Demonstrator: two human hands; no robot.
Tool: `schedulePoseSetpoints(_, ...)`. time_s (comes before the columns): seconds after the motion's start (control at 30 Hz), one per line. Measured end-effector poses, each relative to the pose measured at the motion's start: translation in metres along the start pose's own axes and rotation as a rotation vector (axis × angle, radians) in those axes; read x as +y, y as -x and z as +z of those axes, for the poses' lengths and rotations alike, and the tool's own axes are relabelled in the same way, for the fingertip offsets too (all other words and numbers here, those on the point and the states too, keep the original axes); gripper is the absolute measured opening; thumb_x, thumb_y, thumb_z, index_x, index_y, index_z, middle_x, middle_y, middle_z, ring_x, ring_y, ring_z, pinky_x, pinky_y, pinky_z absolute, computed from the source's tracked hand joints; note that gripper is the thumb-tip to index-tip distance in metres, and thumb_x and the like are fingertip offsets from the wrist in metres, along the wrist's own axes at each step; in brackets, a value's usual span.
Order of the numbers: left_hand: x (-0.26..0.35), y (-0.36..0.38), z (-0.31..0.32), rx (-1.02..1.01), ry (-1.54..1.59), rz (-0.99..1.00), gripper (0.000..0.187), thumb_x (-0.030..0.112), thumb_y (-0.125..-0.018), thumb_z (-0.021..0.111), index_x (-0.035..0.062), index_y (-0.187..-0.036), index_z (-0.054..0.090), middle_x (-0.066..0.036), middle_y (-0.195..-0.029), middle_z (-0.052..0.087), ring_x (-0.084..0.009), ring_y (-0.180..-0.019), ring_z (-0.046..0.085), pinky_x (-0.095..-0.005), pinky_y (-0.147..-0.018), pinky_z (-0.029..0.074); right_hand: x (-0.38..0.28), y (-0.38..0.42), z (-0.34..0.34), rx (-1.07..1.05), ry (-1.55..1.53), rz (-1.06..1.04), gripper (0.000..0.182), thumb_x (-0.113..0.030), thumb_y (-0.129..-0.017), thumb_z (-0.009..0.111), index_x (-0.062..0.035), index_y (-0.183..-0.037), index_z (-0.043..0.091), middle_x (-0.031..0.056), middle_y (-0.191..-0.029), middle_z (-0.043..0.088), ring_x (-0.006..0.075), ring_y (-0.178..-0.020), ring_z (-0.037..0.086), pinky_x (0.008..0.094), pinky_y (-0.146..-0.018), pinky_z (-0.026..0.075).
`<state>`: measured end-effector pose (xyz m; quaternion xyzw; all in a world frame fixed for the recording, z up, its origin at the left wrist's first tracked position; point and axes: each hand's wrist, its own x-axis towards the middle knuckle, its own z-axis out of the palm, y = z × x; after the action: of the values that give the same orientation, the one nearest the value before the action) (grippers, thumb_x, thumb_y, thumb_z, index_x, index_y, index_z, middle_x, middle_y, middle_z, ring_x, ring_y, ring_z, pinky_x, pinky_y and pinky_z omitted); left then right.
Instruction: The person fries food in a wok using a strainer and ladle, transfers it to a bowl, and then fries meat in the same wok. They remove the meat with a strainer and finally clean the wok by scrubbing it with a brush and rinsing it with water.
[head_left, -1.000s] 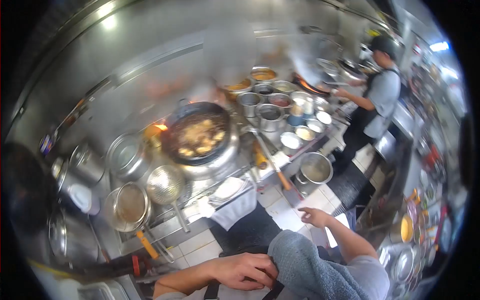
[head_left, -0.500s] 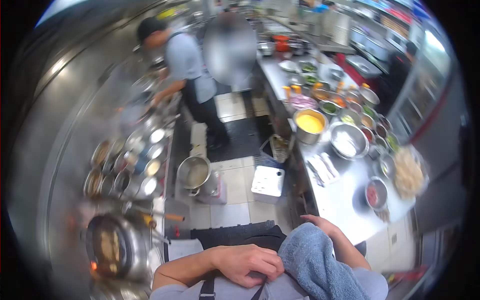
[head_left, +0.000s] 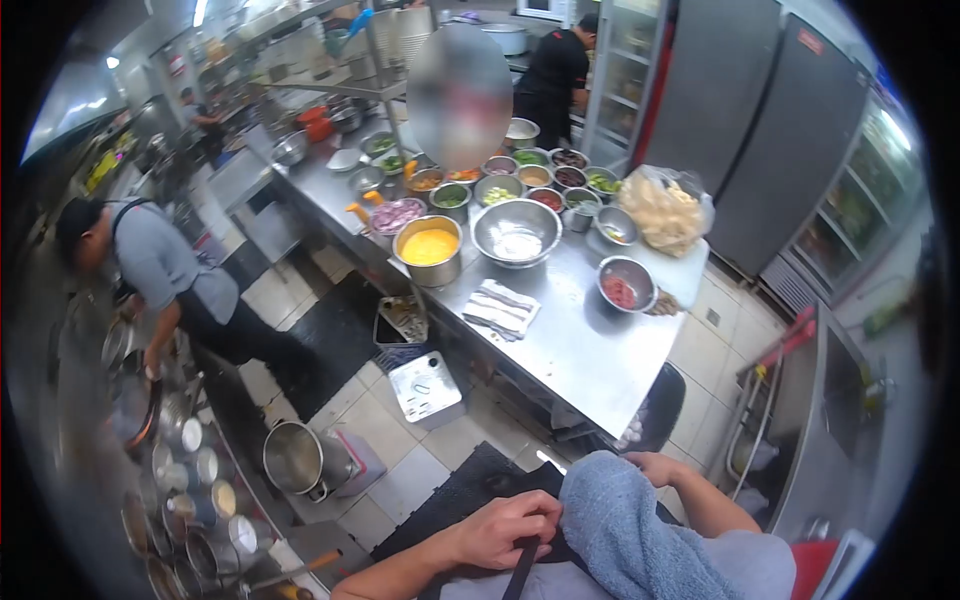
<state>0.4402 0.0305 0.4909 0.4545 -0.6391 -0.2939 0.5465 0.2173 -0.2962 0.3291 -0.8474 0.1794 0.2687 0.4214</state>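
My left hand (head_left: pixel 508 526) is at my chest, its fingers curled closed around a black apron strap (head_left: pixel 522 566). To the right, my right hand (head_left: pixel 654 468) is bent in front of my body, partly behind a blue-grey towel (head_left: pixel 615 515). Its fingers are mostly hidden, so what they hold, if anything, does not show. The towel hangs over my right shoulder. Ahead of my hands stands a steel worktable (head_left: pixel 600 365), apart from both. On it lie a folded striped cloth (head_left: pixel 503 309), a steel bowl with pinkish-red food (head_left: pixel 621 288) and a wide steel bowl (head_left: pixel 516 233).
A pot of yellow liquid (head_left: pixel 428 246), several ingredient containers and a bag of pale food (head_left: pixel 664 212) share the table. On the floor are a large pot (head_left: pixel 293 457) and a white lidded container (head_left: pixel 424 388). A co-worker (head_left: pixel 172 262) bends over the stove at left.
My view has swung to the right, bringing the worktable to the middle and showing the grey fridge doors. My right hand has drawn in slightly; my left hand stays at my chest, by the strap.
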Motion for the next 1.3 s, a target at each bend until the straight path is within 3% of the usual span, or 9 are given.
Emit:
schedulePoseSetpoints(0.2,-0.049,0.037,0.033,-0.016,-0.084,0.063,0.027,0.012,-0.075,0.068,0.0037,-0.099,0.062,-0.014,-0.094,0.059,-0.0326,-0.085,0.062,-0.0404,-0.072,0.053,0.064,0.101,0.052,0.038,-0.185,0.677,0.061,-0.025,-0.09,0.063,-0.0096,-0.145,0.04,0.0172,-0.111,0.068,0.0262,-0.092,0.07,0.0387,-0.075,0.056)
schedulePoseSetpoints(0.4,-0.04,0.03,0.057,-0.059,-0.024,0.168,0.03,0.014,-0.074,0.069,0.0039,-0.101,0.062,-0.018,-0.096,0.062,-0.0375,-0.086,0.064,-0.0431,-0.073,0.054,0.086,0.18,0.12,0.036,-0.295,0.877,0.059,-0.023,-0.092,0.061,-0.0113,-0.146,0.039,0.0144,-0.114,0.067,0.0277,-0.094,0.07,0.0401,-0.072,0.058)
schedulePoseSetpoints(0.47,-0.047,0.02,0.063,-0.232,-0.156,-0.006,0.034,0.016,-0.073,0.071,0.0046,-0.104,0.062,-0.018,-0.1,0.063,-0.0383,-0.09,0.064,-0.0438,-0.074,0.054,0.091,0.182,0.134,-0.012,-0.188,0.774,0.059,-0.023,-0.093,0.06,-0.0112,-0.146,0.039,0.014,-0.112,0.068,0.027,-0.095,0.07,0.0392,-0.074,0.059)
schedulePoseSetpoints(0.73,-0.021,-0.017,0.056,-0.239,-0.316,0.073,0.033,0.019,-0.071,0.07,0.0056,-0.1,0.062,-0.016,-0.099,0.066,-0.0393,-0.091,0.064,-0.0455,-0.076,0.053,0.128,0.121,0.129,0.119,-0.443,0.617,0.06,-0.026,-0.093,0.061,-0.0108,-0.146,0.037,0.0181,-0.116,0.066,0.0289,-0.097,0.069,0.0403,-0.074,0.058)
schedulePoseSetpoints(0.93,0.025,-0.044,0.023,-0.189,-0.534,0.17,0.014,0.012,-0.067,0.072,0.0061,-0.075,0.063,-0.009,-0.08,0.063,-0.0278,-0.067,0.059,-0.0382,-0.057,0.046,0.18,0.113,0.088,0.302,-0.63,0.52,0.059,-0.023,-0.091,0.062,-0.009,-0.144,0.04,0.019,-0.114,0.066,0.0285,-0.094,0.07,0.0396,-0.069,0.057)
schedulePoseSetpoints(1.07,0.098,-0.07,-0.004,-0.162,-0.577,0.108,0.015,0.01,-0.072,0.073,0.0023,-0.084,0.069,-0.006,-0.076,0.064,-0.0239,-0.066,0.061,-0.035,-0.057,0.047,0.217,0.125,0.088,0.3,-0.626,0.569,0.058,-0.021,-0.091,0.062,-0.0081,-0.143,0.041,0.0183,-0.11,0.068,0.0272,-0.09,0.071,0.0383,-0.067,0.057)
schedulePoseSetpoints(1.13,0.111,-0.08,-0.004,0.003,-0.485,0.281,0.033,0.031,-0.086,0.069,0.0013,-0.072,0.072,-0.003,-0.056,0.059,-0.0222,-0.048,0.057,-0.0349,-0.049,0.045,0.233,0.13,0.093,0.278,-0.599,0.602,0.057,-0.02,-0.091,0.061,-0.0078,-0.143,0.042,0.0168,-0.107,0.068,0.0261,-0.087,0.071,0.0368,-0.065,0.056)
schedulePoseSetpoints(1.2,0.133,-0.102,-0.013,-0.14,-0.332,0.527,0.028,0.024,-0.087,0.071,-0.001,-0.073,0.071,-0.006,-0.06,0.06,-0.018,-0.05,0.057,-0.0303,-0.052,0.043,0.244,0.132,0.095,0.261,-0.638,0.626,0.057,-0.02,-0.092,0.061,-0.0081,-0.144,0.041,0.0154,-0.108,0.068,0.0254,-0.086,0.071,0.0372,-0.064,0.056)
schedulePoseSetpoints(1.3,0.147,-0.138,-0.002,-0.402,-0.062,0.535,0.02,0.013,-0.085,0.07,-0.0012,-0.071,0.068,-0.008,-0.061,0.061,-0.0168,-0.049,0.055,-0.0283,-0.048,0.037,0.266,0.132,0.097,0.225,-0.745,0.658,0.056,-0.022,-0.093,0.061,-0.0082,-0.144,0.041,0.0162,-0.111,0.067,0.0266,-0.091,0.07,0.0403,-0.068,0.056)
